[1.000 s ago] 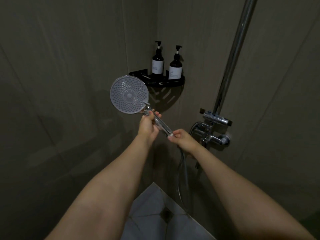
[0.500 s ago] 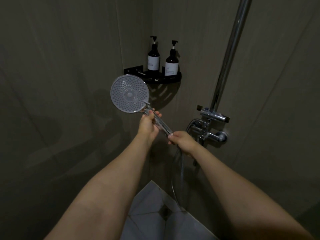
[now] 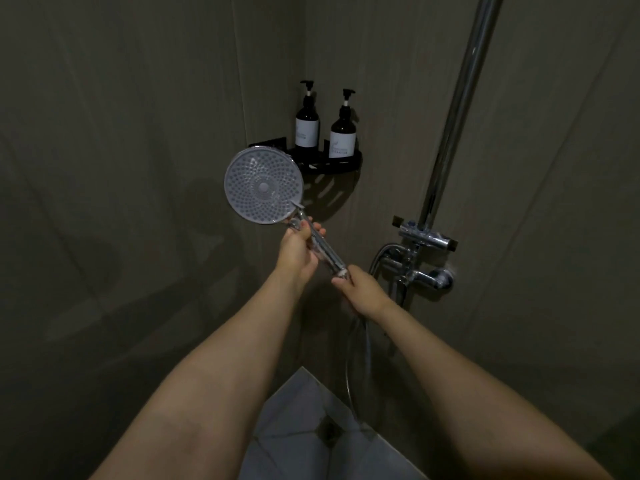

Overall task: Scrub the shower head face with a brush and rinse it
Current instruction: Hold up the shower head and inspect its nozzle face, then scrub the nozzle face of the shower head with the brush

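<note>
The round shower head (image 3: 263, 186) is held up in front of the corner, its grey nozzle face turned toward me. My left hand (image 3: 297, 251) grips the upper part of its chrome handle. At the handle's lower end my right hand (image 3: 362, 289) pinches the hose joint. From under that hand the hose (image 3: 351, 368) hangs down toward the floor. No brush is in view.
A black corner shelf (image 3: 341, 163) carries two dark pump bottles (image 3: 307, 124) just behind the head. The chrome riser pipe (image 3: 450, 123) and mixer tap (image 3: 420, 268) stand to the right. Light floor tiles with a drain (image 3: 330, 432) lie below.
Both hands keep the same hold on the shower head. The view has shifted slightly; the head sits a little nearer the corner shelf.
</note>
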The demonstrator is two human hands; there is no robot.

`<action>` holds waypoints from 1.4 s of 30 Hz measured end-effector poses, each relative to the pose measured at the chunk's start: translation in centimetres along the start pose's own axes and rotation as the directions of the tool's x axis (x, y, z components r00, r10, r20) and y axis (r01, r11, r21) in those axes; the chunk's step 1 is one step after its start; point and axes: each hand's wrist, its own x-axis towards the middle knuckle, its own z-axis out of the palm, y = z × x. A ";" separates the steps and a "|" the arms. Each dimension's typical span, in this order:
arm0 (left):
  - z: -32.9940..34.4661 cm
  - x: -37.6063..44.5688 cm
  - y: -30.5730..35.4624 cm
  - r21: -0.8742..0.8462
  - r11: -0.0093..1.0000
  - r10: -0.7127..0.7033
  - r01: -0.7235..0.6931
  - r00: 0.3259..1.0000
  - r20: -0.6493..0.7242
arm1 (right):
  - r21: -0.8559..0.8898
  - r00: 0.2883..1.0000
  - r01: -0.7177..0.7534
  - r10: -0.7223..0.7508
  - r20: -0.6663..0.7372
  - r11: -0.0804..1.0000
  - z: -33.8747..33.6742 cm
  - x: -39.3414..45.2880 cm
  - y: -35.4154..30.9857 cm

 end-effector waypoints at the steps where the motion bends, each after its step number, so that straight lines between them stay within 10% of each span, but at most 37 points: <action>1: 0.1 0.0 0.2 -0.003 1.000 0.002 -0.002 1.000 0.001 | 0.093 0.999 -0.020 0.016 0.046 0.995 -0.1 0.0 0.0; 5: 0.7 -0.3 1.1 -0.081 0.996 0.023 -0.023 1.000 -0.003 | 0.342 0.978 -0.146 0.085 0.188 0.928 -0.7 -0.4 0.1; 16: -0.4 -0.1 1.3 0.147 0.988 0.056 -0.055 0.998 -0.005 | 0.088 0.958 -0.064 0.086 -0.274 0.994 -1.9 0.6 0.2; 35: 0.8 -0.2 1.7 0.267 0.962 0.031 -0.049 0.997 0.072 | 0.235 0.933 -0.025 0.108 -0.344 0.972 -4.3 1.3 -0.3; 42: 2.8 -0.4 2.5 0.335 0.942 -0.032 -0.012 0.992 0.124 | 0.206 0.981 -0.084 0.117 -0.157 0.975 -6.5 1.1 -0.4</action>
